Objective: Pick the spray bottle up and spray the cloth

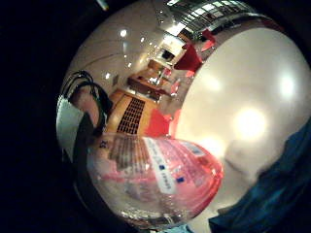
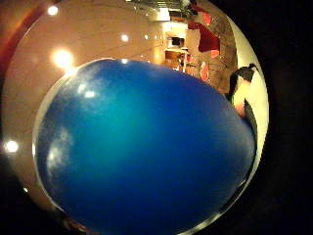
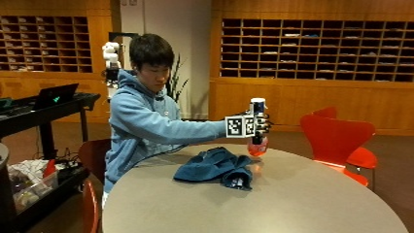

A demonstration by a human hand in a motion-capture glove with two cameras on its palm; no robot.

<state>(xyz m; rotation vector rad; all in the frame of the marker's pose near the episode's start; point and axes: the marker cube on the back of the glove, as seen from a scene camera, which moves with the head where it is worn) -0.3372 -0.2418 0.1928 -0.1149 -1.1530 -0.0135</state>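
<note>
In the outside view my gloved right hand [image 3: 260, 125] grips the spray bottle [image 3: 258, 145], upright and lifted just above the round table [image 3: 291, 199]. The bottle has a blue and white top and a clear body with pink liquid. A crumpled blue cloth [image 3: 216, 166] lies on the table, just below and to the left of the bottle. The little finger side palm view shows the bottle's clear pink body [image 1: 160, 179] close to the palm, with the cloth [image 1: 272, 194] at the edge. The blue spray head [image 2: 142, 152] fills the thumb side palm view.
Red chairs [image 3: 336, 138] stand at the table's far right, and another chair [image 3: 94, 155] is behind the person. A black cart with a laptop [image 3: 55, 97] stands at the left. Wooden shelving lines the back wall.
</note>
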